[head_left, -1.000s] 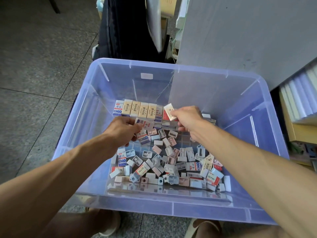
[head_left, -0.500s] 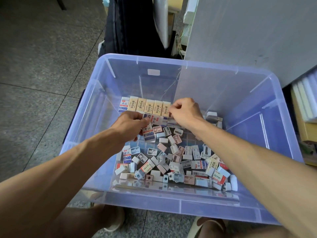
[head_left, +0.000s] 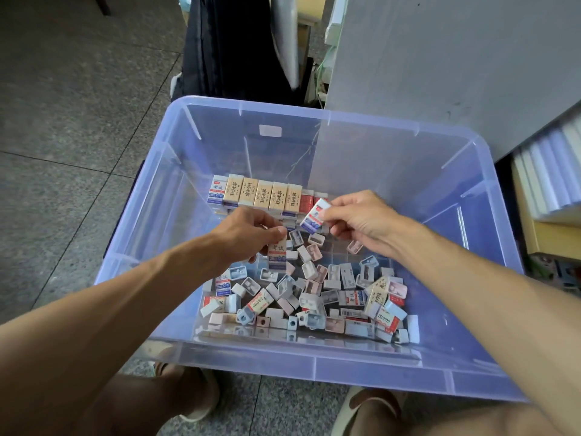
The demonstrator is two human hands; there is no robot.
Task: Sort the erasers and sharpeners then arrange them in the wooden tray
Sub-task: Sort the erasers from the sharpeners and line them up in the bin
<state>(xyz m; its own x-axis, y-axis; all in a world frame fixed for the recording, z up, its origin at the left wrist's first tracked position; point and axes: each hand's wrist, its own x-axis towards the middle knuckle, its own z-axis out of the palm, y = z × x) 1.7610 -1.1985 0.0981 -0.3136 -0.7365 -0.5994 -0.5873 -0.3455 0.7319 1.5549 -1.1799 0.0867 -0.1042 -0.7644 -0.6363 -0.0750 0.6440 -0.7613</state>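
Mid-sort: right hand (head_left: 361, 223) pinched an eraser (head_left: 313, 215) beside the eraser row (head_left: 261, 194); left hand (head_left: 248, 236) gripped another eraser (head_left: 277, 253); both likely needed slotting in.

2 hands (head_left: 251, 234) (head_left: 361, 220), each pinching an eraser (head_left: 277, 251) (head_left: 312, 215), over bin (head_left: 314, 369)

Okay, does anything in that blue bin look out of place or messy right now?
Only the near half: a loose pile of erasers and sharpeners lies jumbled at all angles, while the eraser row by the bin's far wall stands neat. The right hand pinches a tilted eraser. No damage shows.
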